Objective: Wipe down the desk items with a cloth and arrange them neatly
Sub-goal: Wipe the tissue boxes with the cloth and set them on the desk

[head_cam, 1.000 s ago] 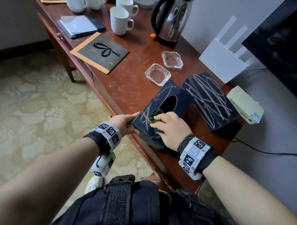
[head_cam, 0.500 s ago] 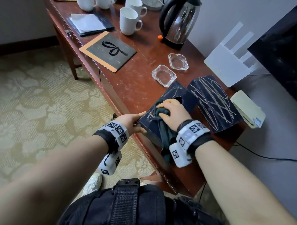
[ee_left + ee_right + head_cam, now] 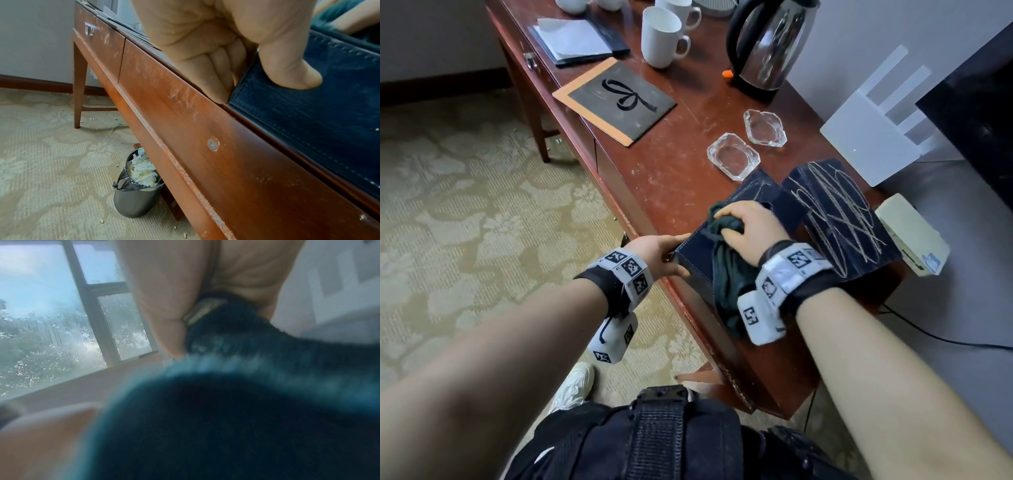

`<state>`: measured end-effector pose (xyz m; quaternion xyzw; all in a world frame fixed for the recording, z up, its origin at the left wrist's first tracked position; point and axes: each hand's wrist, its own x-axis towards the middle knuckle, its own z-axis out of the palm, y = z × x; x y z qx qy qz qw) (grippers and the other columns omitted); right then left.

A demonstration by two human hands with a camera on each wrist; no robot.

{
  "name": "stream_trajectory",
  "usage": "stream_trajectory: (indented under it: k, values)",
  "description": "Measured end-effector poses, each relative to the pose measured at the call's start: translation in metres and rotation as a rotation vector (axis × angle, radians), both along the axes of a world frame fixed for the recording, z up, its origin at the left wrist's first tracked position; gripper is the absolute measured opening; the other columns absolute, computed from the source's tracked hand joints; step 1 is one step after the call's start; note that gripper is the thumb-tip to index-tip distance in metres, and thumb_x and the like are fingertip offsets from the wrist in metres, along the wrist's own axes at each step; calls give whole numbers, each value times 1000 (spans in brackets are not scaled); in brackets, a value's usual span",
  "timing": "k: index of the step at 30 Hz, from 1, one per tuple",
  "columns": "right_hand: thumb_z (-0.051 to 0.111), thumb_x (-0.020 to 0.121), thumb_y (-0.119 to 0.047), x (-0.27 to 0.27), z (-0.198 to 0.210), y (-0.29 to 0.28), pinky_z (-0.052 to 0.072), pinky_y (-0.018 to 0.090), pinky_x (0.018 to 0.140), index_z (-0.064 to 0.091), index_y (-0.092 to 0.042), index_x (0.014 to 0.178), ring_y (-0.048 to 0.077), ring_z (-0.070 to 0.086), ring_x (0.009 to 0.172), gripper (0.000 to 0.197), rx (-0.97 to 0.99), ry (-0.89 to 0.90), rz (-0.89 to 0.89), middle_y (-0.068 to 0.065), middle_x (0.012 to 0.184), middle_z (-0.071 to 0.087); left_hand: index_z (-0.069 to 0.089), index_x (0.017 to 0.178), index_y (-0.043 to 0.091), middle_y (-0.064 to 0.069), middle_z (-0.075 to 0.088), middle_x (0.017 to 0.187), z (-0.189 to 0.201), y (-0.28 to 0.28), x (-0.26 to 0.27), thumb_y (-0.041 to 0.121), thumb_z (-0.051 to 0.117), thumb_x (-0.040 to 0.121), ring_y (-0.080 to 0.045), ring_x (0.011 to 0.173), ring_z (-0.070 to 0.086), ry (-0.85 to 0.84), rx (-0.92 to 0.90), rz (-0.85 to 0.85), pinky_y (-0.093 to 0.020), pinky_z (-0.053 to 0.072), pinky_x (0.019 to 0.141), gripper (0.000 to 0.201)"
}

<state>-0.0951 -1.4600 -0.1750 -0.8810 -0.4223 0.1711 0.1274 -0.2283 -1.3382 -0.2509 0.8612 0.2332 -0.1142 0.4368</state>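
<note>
No words or numbers can be read — none anywhere.

We record soft daylight in the head view, with glare on the surface (image 3: pixel 681 161) and kettle (image 3: pixel 770 44) and curved edge distortion. The left wrist view is sharp. The right wrist view is motion-blurred; the cloth (image 3: pixel 236 410) is defocused, the window (image 3: pixel 51 313) bright.

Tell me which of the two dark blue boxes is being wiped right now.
The near tissue box, with the top opening, at the desk's front edge. The right hand presses the cloth on it; the scribbled one beside it lies untouched.
</note>
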Motion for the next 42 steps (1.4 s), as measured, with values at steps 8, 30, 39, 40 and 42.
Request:
stream_trajectory:
  k: [8, 30, 39, 40, 42]
  values:
    - [57, 81, -4, -27, 9, -11, 23, 19, 100, 66, -16, 108, 18, 42, 121, 31, -226, 113, 591, 0, 135, 50, 43, 138, 28, 5, 64, 119, -4, -1, -1, 35, 70, 79, -13, 108, 59, 17, 11, 14, -18, 40, 85, 65]
    - [56, 91, -29, 20, -5, -6, 22, 43, 112, 25, -22, 145, 24, 16, 140, 63, -187, -73, 358, 1, 153, 17, 8, 149, 13, -7, 34, 148, 48, -39, 12, 29, 43, 96, -22, 131, 39, 68, 252, 35, -27, 34, 100, 65]
    - [47, 85, -2, 45, 1, 4, 46, 37, 84, 42, -30, 131, 24, 33, 118, 54, -239, -138, 533, -3, 137, 30, -11, 146, 3, -9, -3, 157, 40, -58, 28, 50, 51, 88, -28, 144, -5, 237, 299, 55, -37, 4, 117, 98]
    - [44, 83, 3, 51, 2, 6, 46, 38, 85, 46, -28, 127, 25, 36, 116, 54, -237, -108, 522, -2, 133, 32, -11, 146, 3, -9, -4, 157, 40, -57, 28, 51, 51, 88, -28, 144, -6, 243, 307, 56, -37, 3, 117, 98]
    - [41, 81, 8, 73, 5, 8, 43, 37, 90, 50, -25, 122, 26, 39, 114, 53, -235, -95, 440, -2, 131, 35, -11, 146, 3, -9, -4, 157, 40, -57, 28, 51, 51, 88, -28, 144, -7, 258, 306, 50, -37, 2, 117, 98]
